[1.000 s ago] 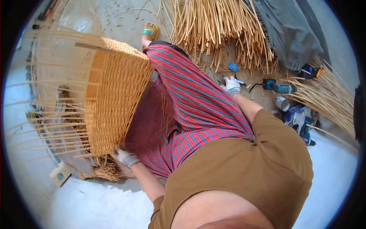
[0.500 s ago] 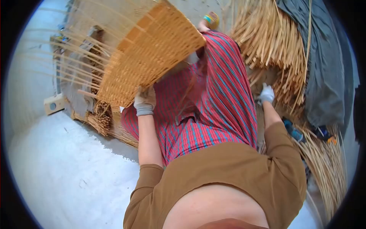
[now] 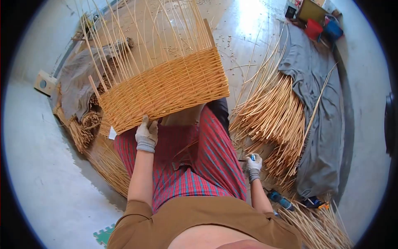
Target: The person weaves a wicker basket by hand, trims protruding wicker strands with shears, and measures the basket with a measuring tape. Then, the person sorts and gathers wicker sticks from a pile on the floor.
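A woven wicker panel [image 3: 166,85], with long bare stakes fanning from its far edge, rests tilted over my lap. My left hand [image 3: 146,135], in a pale work glove, is closed on the panel's near edge, thumb on the woven face. On the right, low beside my knee, my right hand [image 3: 254,163] is gloved too and closed around a small tool with a blue handle [image 3: 253,157]. A thin dark shaft seems to point left from it; its exact kind is unclear. Just beyond that hand lies a big bundle of wicker rods [image 3: 273,112].
Grey cloth [image 3: 319,124] covers part of the rods on the right. A teal power tool [image 3: 280,200] lies near my right elbow, beside more loose rods [image 3: 315,226]. Bundled rods [image 3: 89,124] lie on the left. Red [image 3: 313,29] and blue buckets [image 3: 332,30] stand far right.
The view has swung, showing more floor ahead. My right hand now has the blue-handled tool visible in it; earlier none showed. My left hand keeps its hold on the panel's near edge.
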